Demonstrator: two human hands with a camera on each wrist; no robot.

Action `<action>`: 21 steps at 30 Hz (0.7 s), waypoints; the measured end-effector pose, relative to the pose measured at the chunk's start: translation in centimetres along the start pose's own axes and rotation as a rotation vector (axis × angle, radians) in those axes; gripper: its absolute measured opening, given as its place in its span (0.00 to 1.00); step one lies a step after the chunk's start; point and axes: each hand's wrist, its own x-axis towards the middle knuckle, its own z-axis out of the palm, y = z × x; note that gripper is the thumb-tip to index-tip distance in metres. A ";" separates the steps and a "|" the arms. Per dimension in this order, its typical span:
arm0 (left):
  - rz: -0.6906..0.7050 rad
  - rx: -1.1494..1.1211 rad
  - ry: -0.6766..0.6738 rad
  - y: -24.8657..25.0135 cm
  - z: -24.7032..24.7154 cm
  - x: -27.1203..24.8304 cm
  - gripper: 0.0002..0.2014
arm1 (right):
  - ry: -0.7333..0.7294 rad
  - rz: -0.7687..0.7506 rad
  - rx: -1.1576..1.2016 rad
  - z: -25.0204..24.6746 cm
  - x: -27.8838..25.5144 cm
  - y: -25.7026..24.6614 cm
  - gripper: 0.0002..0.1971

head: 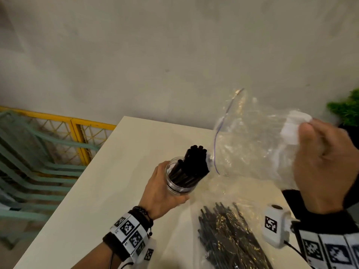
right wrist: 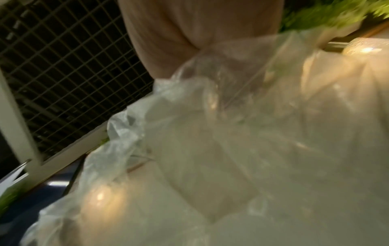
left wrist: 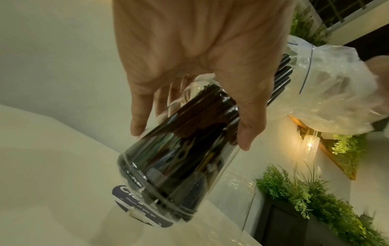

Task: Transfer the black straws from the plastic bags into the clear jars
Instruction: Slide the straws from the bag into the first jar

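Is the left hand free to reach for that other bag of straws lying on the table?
Probably not yet. The left hand grips the clear jar of black straws, so it is occupied. The full bag lies close beside it with nothing over it; setting the jar down would free the way.

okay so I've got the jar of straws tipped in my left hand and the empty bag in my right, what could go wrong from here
1. The clear jar leans in your left hand with the black straws sticking well past its rim; tip it further and they could slide out.
2. The plastic bag in your right hand hangs right beside the straw tips and may snag them.
3. The second bag of straws lies near the table front edge; an arm could knock it.
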 end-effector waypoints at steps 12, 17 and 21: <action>-0.355 -0.102 0.020 -2.0 2.5 7.4 0.42 | -0.263 0.718 0.176 -4.2 -11.4 3.3 0.07; -0.341 -0.074 -0.016 -2.8 4.9 9.2 0.45 | -0.354 0.846 0.322 -3.0 -15.4 3.3 0.09; -0.389 -0.091 -0.139 -3.0 4.1 8.5 0.56 | -0.417 0.783 0.309 -2.6 -15.8 4.1 0.05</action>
